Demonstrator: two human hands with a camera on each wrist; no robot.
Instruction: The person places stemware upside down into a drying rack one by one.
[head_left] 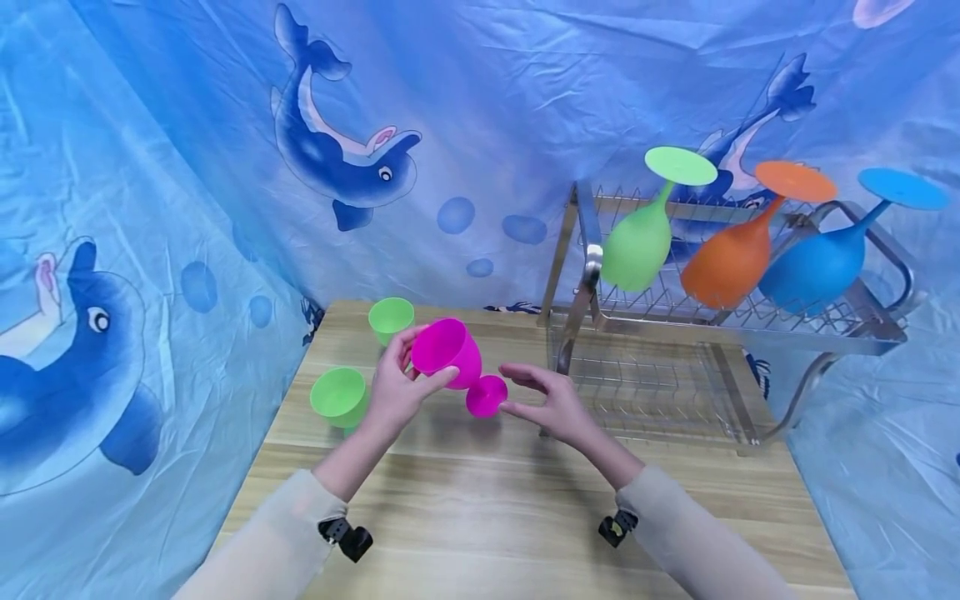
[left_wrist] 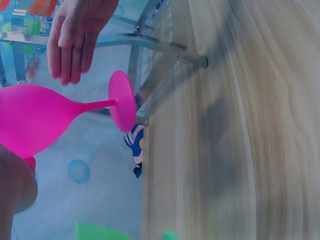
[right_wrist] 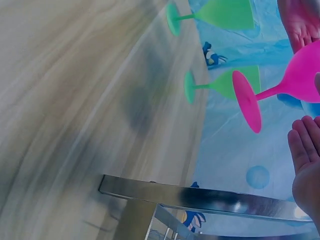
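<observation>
My left hand (head_left: pixel 397 383) grips a pink plastic wine goblet (head_left: pixel 447 350) by its bowl, above the wooden table. The goblet is tilted, its mouth towards the left hand and its round foot towards the right. Beside that foot is my right hand (head_left: pixel 553 404), fingers extended and holding nothing. The left wrist view shows the right hand (left_wrist: pixel 75 40) apart from the pink goblet (left_wrist: pixel 40 117). In the right wrist view, the pink goblet's foot (right_wrist: pixel 246 101) lies near the right fingers (right_wrist: pixel 302 142).
Two green goblets (head_left: pixel 339 397) stand upright at the table's left. A metal two-tier dish rack (head_left: pixel 720 329) occupies the right. Its upper tier bears upside-down green (head_left: pixel 637 246), orange (head_left: pixel 727 262) and blue (head_left: pixel 813 267) goblets. Blue dolphin-print cloth (head_left: pixel 495 108) hangs behind.
</observation>
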